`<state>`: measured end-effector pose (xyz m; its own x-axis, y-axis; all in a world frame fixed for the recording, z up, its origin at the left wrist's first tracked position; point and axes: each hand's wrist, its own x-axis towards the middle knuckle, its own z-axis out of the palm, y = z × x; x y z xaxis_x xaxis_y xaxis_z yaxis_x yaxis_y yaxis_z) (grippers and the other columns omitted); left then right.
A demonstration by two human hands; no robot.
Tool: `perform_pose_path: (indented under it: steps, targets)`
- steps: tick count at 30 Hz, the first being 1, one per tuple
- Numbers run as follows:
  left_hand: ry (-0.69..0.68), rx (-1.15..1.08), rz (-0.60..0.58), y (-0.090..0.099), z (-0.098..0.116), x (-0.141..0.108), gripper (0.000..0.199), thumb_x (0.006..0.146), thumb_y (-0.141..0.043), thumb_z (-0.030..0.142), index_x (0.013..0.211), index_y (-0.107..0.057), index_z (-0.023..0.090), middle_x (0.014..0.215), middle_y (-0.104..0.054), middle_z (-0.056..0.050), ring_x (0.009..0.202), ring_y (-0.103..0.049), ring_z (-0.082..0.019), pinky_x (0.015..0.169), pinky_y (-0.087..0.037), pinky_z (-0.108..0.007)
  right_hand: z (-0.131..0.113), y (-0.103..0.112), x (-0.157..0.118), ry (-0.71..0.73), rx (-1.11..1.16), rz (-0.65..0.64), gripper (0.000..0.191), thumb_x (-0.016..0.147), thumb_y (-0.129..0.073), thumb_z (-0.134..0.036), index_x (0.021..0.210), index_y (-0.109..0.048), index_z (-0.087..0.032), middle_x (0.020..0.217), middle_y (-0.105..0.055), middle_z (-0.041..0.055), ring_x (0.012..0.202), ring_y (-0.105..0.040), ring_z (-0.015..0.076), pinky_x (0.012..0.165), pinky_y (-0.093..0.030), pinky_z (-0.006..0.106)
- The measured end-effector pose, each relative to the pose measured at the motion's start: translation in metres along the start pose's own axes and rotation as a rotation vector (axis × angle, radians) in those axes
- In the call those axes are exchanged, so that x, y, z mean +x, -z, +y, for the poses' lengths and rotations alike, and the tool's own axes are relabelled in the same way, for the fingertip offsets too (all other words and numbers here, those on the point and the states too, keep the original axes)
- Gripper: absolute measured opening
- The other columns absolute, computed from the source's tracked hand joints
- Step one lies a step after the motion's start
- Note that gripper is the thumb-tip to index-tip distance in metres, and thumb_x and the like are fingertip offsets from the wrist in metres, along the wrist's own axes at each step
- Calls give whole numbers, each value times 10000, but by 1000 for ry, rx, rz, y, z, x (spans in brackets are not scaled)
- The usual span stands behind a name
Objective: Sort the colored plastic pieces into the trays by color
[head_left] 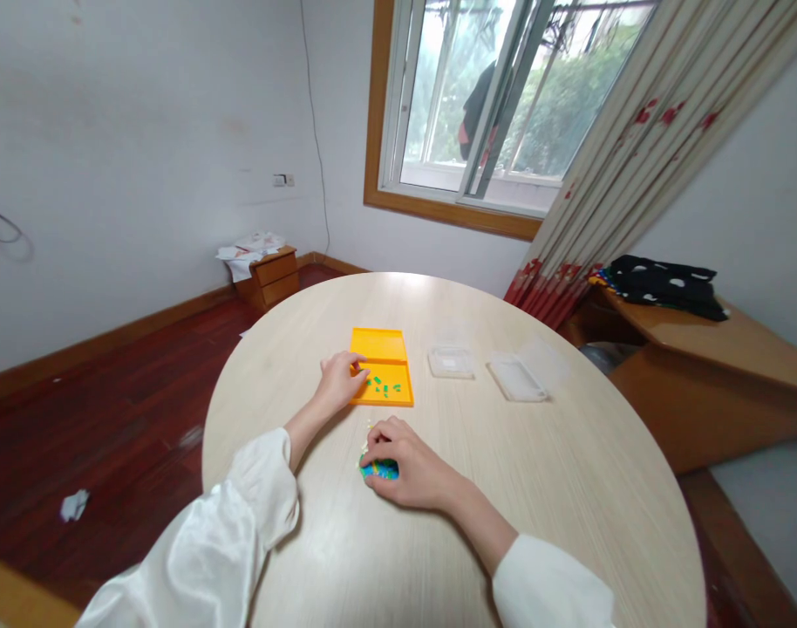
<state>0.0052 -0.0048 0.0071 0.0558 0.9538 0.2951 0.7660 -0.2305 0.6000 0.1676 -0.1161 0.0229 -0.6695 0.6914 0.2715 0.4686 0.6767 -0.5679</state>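
Observation:
A yellow case (378,345) lies opened flat on the table, with several small green pieces (384,386) scattered in its near half. Over the left side of that half is my left hand (341,379), its thumb and fingers pinched together; whatever is between them is too small to name. Closer to me, my right hand (405,462) curls its fingers around a small blue-and-green item (380,469) with a bit of yellow, resting on the tabletop. The hand partly covers it, so its kind is unclear. Tiny pale yellow bits (367,436) lie just beyond it.
Two clear plastic boxes (452,362) (520,377) stand on the right of the round table (477,541). A wooden desk (752,349) with a black patterned cloth (666,286) is at right. A small cabinet (275,275) stands by the wall.

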Motion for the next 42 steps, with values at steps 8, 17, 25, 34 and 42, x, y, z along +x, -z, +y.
perform_pose_path:
  steps: [8, 17, 25, 34, 42]
  targets:
    - [3, 5, -13, 0, 1, -1, 154, 761, -616, 227, 900, -665, 187, 848, -673, -32, 861, -603, -201, 803, -355, -347, 5, 5, -1, -2, -5, 49, 215, 635, -624, -43, 771, -680, -199, 866, -565, 33, 880, -504, 179, 831, -402, 343]
    - [14, 11, -33, -1, -1, -1, 163, 764, -607, 230, 911, -663, 188, 851, -672, -32, 863, -600, -205, 801, -348, -352, -4, -3, 0, 6, -28, 20, 146, 657, -698, -155, 788, -664, -209, 882, -562, 30, 868, -496, 182, 819, -393, 346]
    - [5, -6, -11, -2, -2, 0, 156, 768, -602, 213, 906, -669, 180, 844, -672, -31, 846, -601, -196, 802, -348, -348, 1, -3, 0, -3, -60, 21, 234, 616, -802, -257, 793, -658, -205, 907, -563, 31, 894, -500, 187, 819, -384, 346]
    - [6, 8, -16, -3, -3, 0, 146, 770, -599, 216, 897, -665, 186, 853, -676, -32, 853, -604, -198, 808, -345, -349, -1, -4, 0, -16, -73, 28, 194, 645, -786, -271, 738, -637, -188, 873, -565, 28, 864, -494, 180, 805, -384, 343]
    - [7, 13, -9, -3, -3, 0, 134, 766, -590, 221, 874, -664, 194, 849, -677, -31, 856, -601, -201, 804, -350, -350, -1, -5, 1, 13, -73, 18, 72, 743, -693, -175, 731, -623, -182, 874, -570, 35, 854, -487, 173, 787, -387, 328]
